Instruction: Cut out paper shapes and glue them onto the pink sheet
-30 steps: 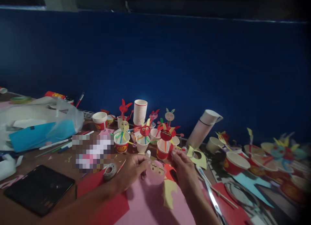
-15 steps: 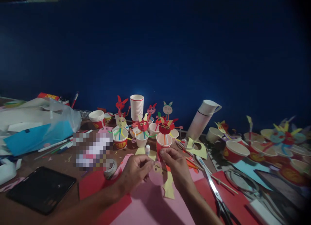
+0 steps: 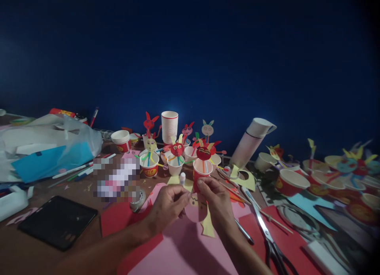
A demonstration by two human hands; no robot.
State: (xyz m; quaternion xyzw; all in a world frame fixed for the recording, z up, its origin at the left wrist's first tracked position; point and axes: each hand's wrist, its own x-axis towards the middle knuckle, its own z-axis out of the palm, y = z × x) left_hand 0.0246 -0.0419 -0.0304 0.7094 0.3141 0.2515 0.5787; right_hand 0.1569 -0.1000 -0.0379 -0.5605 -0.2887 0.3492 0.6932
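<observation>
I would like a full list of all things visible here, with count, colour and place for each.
paper figure: one, pink with a yellow face, held between both hands
pink sheet: one, under the hands
red sheets: several, on both sides of the pink one
scissors: one, metal, right of the hands
tape roll: one, grey, left of the hands
tablet: one, black, near left
cup figures: many, red and white, centre and far right
cup stack: one, white, at the blue wall
flask: one, white, leaning
plastic bag: one, clear, far left
left hand: pinching the figure
right hand: pinching the figure
</observation>
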